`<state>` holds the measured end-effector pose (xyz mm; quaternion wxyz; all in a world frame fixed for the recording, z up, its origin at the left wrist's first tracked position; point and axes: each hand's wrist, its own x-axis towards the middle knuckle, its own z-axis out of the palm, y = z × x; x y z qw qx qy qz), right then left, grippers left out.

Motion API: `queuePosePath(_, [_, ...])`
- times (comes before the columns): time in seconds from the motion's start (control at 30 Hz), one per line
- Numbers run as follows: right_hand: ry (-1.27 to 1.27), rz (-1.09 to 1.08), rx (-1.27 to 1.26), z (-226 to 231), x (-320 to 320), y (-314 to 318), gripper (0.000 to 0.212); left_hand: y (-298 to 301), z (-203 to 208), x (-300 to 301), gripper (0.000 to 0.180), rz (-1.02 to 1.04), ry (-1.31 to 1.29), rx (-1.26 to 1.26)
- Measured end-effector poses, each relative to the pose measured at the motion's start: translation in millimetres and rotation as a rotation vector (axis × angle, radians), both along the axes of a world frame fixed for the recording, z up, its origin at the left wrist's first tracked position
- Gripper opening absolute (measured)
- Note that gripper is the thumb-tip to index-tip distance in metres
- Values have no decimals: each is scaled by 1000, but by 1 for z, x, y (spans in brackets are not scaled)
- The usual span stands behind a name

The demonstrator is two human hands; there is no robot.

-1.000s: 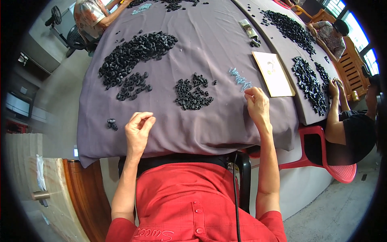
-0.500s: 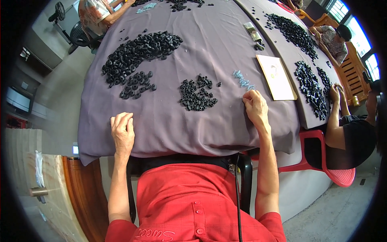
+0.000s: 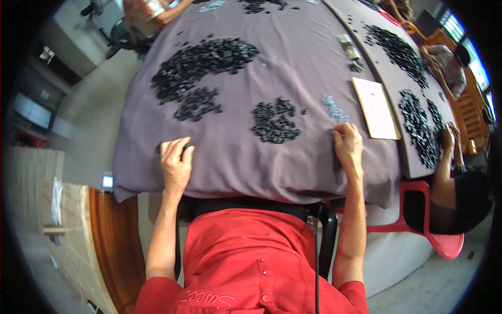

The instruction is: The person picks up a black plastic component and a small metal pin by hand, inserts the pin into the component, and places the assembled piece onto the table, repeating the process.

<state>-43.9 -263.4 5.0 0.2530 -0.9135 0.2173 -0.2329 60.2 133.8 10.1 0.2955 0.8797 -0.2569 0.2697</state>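
So the right hand (image 3: pixel 349 145) is curled just beside the pale-blue springs (image 3: pixel 333 106) on the surface (image 3: pixel 232 165), left hand (image 3: pixel 177 165) loosely bent, can't tell if either's gripping anything, and imo a sloppy pinch could tangle those coils.

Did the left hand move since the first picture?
Yes: the left hand moved left, farther from the middle pile of small black ring-shaped parts.
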Motion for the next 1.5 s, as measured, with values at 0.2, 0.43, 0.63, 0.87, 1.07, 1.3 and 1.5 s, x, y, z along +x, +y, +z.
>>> queuePosePath(0.2, [-38,42,92,13,3,18,8,0,-5,3,31,-18,39,-103])
queuePosePath(0.43, [-202,-22,150,0,16,32,9,14,-2,2,30,57,28,44])
queuePosePath(0.63, [-251,-9,152,-4,13,40,9,29,-8,9,11,56,-52,98])
queuePosePath(0.87, [-242,7,153,-2,11,45,7,7,3,4,11,-12,7,169])
queuePosePath(1.07, [-245,18,145,-2,10,41,8,7,-5,13,12,40,-48,152])
queuePosePath(1.3, [-229,18,120,-1,8,43,8,-60,6,51,9,-58,-45,82])
queuePosePath(1.5, [-231,27,118,-5,10,44,8,-102,0,70,26,174,106,354])
